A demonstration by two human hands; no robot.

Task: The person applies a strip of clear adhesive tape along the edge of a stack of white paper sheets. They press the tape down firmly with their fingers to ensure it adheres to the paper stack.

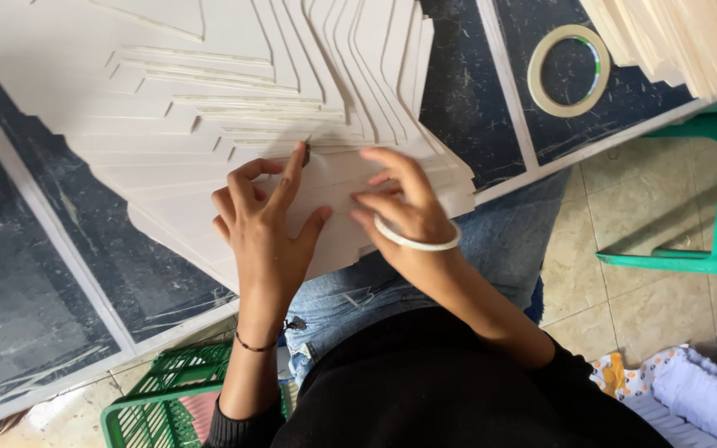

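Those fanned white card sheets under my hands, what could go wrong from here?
The fanned white card sheets overhang the dark table edge above your lap, so pressing with the left hand and right hand might tip or slide them off. The tape roll on your right wrist could snag a sheet edge. Thin edges may cut fingertips.

Not seeing any packages, labels, signs or screens lying around here at all, from twelve o'clock right round the frame. Nothing boxed, nothing tagged, nothing glowing or showing a display anywhere in the head view, so there's really nothing of that kind to describe.
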